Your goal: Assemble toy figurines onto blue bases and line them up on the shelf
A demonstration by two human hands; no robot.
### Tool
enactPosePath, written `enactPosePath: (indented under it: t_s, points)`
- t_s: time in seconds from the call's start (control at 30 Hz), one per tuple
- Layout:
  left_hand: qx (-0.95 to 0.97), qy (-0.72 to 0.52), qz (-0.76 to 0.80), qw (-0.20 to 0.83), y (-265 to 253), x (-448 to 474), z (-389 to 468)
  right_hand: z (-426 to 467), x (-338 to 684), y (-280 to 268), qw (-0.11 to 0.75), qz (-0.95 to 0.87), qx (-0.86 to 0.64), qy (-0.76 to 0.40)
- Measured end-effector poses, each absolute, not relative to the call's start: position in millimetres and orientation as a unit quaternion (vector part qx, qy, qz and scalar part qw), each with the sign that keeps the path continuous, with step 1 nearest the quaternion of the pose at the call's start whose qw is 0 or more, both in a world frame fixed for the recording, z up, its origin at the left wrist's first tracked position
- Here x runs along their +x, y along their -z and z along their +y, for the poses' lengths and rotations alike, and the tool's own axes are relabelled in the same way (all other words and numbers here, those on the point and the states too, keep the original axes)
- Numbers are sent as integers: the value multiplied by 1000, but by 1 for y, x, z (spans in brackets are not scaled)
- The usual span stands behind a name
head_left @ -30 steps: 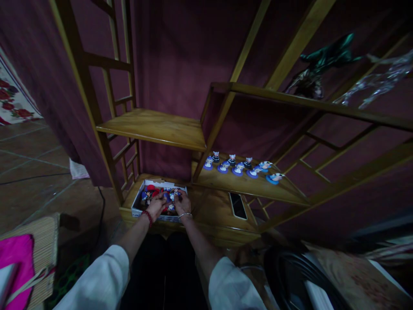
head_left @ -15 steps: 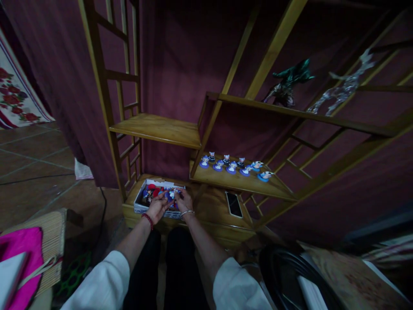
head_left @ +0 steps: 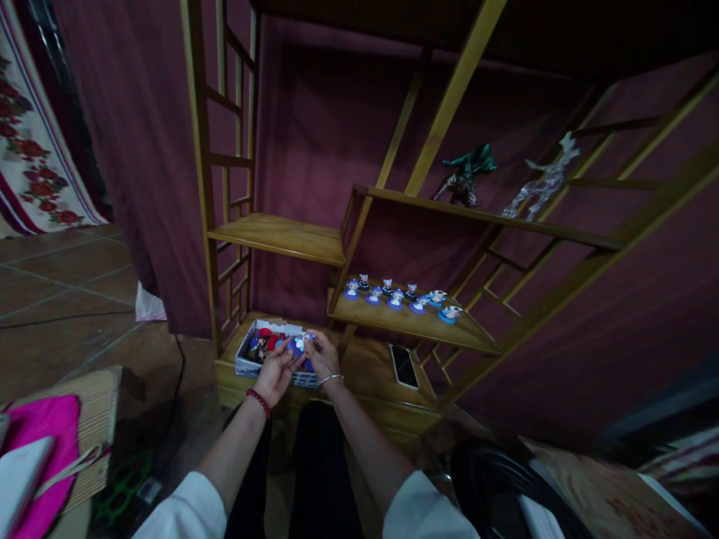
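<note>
Over a white box (head_left: 247, 370) of small colourful figurines (head_left: 263, 342), both my hands hold a purple-and-white figurine (head_left: 298, 344). My left hand (head_left: 278, 374), with a red bead bracelet at the wrist, has its fingers closed on the figurine's left side. From the right, my right hand (head_left: 322, 355), wearing a silver bangle, grips the same figurine. Its lower part is partly covered by fingers. Several similar purple-based figurines (head_left: 395, 299) stand in a row on the low shelf (head_left: 382, 317) to the right, with small dark ones (head_left: 387, 286) behind and blue-based ones (head_left: 449, 314) at the right end.
A phone (head_left: 404, 365) lies on the bottom board right of my hands. An upper-left shelf (head_left: 281, 233) juts out above the box. A green dragon-like statue (head_left: 469, 174) and a clear deer figure (head_left: 542, 183) stand higher right. A woven stool (head_left: 104, 404) is at left.
The camera view has shifted, so the shelving appears lower and its right side further left. My hands still hold the purple-and-white figurine above the box, the right hand slightly raised.
</note>
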State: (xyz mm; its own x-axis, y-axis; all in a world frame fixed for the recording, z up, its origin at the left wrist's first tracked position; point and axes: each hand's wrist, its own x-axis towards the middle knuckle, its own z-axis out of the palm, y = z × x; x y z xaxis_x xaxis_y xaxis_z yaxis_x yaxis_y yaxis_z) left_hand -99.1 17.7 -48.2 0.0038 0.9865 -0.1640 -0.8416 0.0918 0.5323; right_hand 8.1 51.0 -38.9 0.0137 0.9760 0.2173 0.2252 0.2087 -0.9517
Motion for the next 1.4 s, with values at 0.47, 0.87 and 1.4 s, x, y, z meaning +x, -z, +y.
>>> enactPosePath:
  t_s: [0.47, 0.87, 1.4]
  points:
    - [119, -688, 193, 689, 16, -100, -32, 17, 8, 7, 463, -674, -456, -353]
    - [88, -673, 171, 714, 9, -101, -43, 11, 14, -17, 440, -710, -427, -346]
    - [77, -652, 158, 738, -1, -93, -46, 4, 22, -45, 406, -711, -379, -431]
